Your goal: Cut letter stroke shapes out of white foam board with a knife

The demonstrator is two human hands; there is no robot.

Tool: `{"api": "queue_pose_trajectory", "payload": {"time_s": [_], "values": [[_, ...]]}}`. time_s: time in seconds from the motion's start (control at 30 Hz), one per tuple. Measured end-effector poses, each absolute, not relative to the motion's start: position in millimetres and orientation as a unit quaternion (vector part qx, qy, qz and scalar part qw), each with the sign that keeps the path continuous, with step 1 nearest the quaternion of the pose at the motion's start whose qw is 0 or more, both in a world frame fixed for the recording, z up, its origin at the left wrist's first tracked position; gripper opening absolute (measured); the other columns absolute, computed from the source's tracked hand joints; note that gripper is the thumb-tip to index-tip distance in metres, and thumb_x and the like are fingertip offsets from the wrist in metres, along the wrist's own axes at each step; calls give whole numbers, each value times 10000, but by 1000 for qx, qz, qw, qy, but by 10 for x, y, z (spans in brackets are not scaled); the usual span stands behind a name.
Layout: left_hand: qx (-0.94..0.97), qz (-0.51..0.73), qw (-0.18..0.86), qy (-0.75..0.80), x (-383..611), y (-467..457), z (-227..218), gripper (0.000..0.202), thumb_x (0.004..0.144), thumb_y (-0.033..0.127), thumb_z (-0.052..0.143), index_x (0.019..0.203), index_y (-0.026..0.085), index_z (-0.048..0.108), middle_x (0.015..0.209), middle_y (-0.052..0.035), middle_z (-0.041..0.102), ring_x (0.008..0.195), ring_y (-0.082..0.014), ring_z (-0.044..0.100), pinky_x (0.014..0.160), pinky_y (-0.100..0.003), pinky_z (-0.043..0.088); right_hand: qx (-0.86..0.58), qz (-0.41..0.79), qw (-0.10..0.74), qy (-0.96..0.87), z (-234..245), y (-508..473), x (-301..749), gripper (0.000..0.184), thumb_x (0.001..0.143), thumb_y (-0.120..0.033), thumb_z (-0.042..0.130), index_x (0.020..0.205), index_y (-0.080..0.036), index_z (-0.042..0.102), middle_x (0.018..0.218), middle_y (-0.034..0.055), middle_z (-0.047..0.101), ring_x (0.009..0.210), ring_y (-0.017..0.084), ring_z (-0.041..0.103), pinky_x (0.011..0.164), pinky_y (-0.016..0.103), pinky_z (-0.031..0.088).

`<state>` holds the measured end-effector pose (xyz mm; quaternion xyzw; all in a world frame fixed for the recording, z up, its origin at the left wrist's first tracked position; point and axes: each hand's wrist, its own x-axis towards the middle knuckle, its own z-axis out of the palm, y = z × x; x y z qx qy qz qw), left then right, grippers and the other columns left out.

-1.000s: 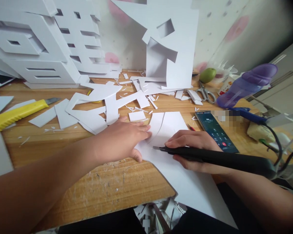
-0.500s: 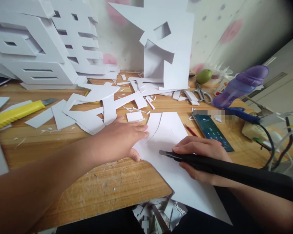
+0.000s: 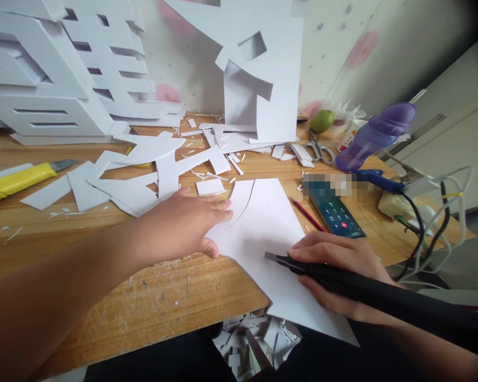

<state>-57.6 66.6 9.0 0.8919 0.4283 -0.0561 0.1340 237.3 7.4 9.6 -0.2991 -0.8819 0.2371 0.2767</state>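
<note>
A white foam-like board (image 3: 263, 228) lies at the table's front edge, with its lower corner jutting over. A curved cut line runs down from its top edge. My left hand (image 3: 191, 220) rests flat on the board's left side, fingers spread. In my right hand (image 3: 338, 270) is a black utility knife (image 3: 354, 292), gripped near its front. Its short blade points left over the middle of the board; whether the tip touches the surface I cannot tell. Just beyond the board lies a small white rectangular offcut (image 3: 210, 187).
A yellow utility knife (image 3: 19, 183) lies at left among white offcuts (image 3: 90, 191). Cut-out white panels (image 3: 271, 69) lean on the wall. To the right are a red pencil (image 3: 308, 214), a phone (image 3: 336, 209), scissors (image 3: 319, 151), a purple bottle (image 3: 376, 135) and cables (image 3: 422, 233). Below sits a scrap-filled bin (image 3: 258, 345).
My right hand and the black knife have drawn slightly toward me and to the right across the board. My left hand stays pressed on it. The whole view has shifted a little.
</note>
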Motion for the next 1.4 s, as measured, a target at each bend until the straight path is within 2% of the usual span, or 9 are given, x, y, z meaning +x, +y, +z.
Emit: {"api": "queue_pose_trajectory", "payload": {"time_s": [0.23,0.5,0.83,0.93,1.1,1.4], "values": [[883,-79,132,444,-542,674,103,730,736,510,724,1393,303,484,1508,-45,430,1405,-310,349,1079,-441,233,-321,239,269,-876,124,-80,2461,341,798,-59,605,1110,-196,589,916,67,667,783,152,665,653,228,558],[891,-70,122,431,-573,677,78,739,743,524,708,1402,281,479,1507,-53,434,1396,-312,365,1079,-439,260,-351,250,277,-859,84,-272,2604,417,780,-77,637,1156,-248,578,929,74,663,774,188,666,625,265,563],[900,-37,98,423,-611,657,38,677,730,491,720,1355,307,540,1494,-46,448,1378,-305,400,1114,-441,230,-336,234,341,-846,40,-287,2565,366,762,-110,640,1109,-222,599,877,65,667,742,177,659,634,268,552],[903,-22,83,421,-630,628,35,621,735,489,701,1316,304,582,1468,-57,490,1341,-323,445,1100,-460,265,-330,213,371,-841,61,-299,2538,333,754,-126,648,1077,-205,623,841,67,672,712,176,660,615,268,550],[899,-36,56,434,-544,505,160,503,751,383,649,1236,252,640,1359,-111,595,1224,-355,551,1012,-485,393,-359,183,414,-816,147,-319,2451,189,763,-146,645,941,-208,661,762,44,694,661,167,672,572,244,540],[859,14,129,495,-391,316,323,638,711,414,760,1303,257,582,1265,-102,634,1185,-319,563,1006,-431,431,-372,196,419,-805,254,-312,2508,103,773,-236,646,871,-205,663,759,38,697,669,174,680,615,266,557]]}}
